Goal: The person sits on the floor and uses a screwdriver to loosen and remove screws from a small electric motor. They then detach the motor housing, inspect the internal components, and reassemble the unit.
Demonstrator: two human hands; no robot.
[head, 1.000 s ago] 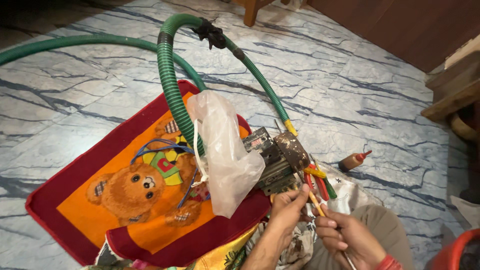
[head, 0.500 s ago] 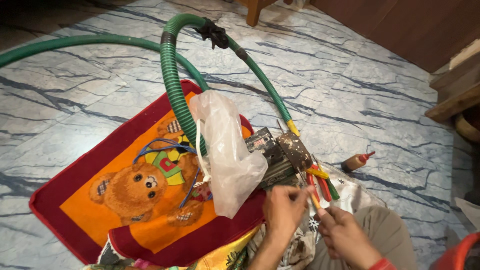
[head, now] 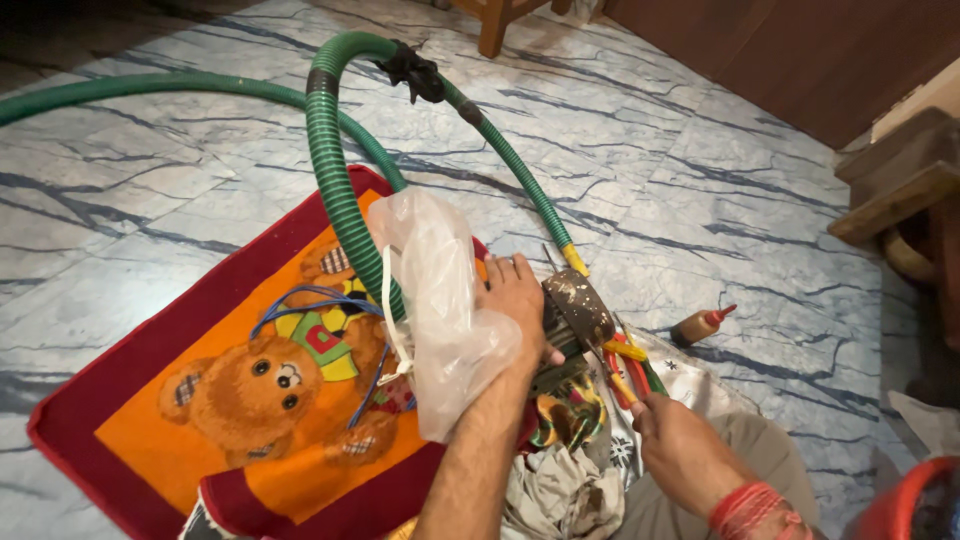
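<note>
- Down on the marble floor point(head: 700, 180) lies a red-bordered mat point(head: 150, 400) with an orange field and a teddy-bear picture; its near right corner is where both hands work.
- Left hand point(head: 515, 300) lies flat, palm down and fingers spread, on top of a small grimy motor point(head: 575, 310) that sits at the mat's right edge; it presses rather than grips, with nothing closed inside it.
- Right hand point(head: 675, 440), with red thread around the wrist, is closed around the handle of a tool; I cannot tell exactly what kind, but a thin orange-and-yellow shaft point(head: 620, 375) runs from the fist up to the motor's near side, beside red and green wires point(head: 645, 375).
- A crumpled clear plastic bag point(head: 440, 300) stands just left of the left hand, touching its wrist and hiding part of the motor.
- A ribbed green hose point(head: 335, 190) rises from behind the bag, arcs over the mat's far edge, and joins a thinner green hose point(head: 515, 170) at a black clamp; the thinner one comes down to a yellow tip near the motor.
- Loose blue wire point(head: 310, 300) lies across the mat's middle.
- A small brown bottle with a red nozzle point(head: 700, 325) lies on the floor right of the motor, apart from it.
- Crumpled patterned cloth point(head: 560, 470) lies at the mat's near edge, under the forearms.
</note>
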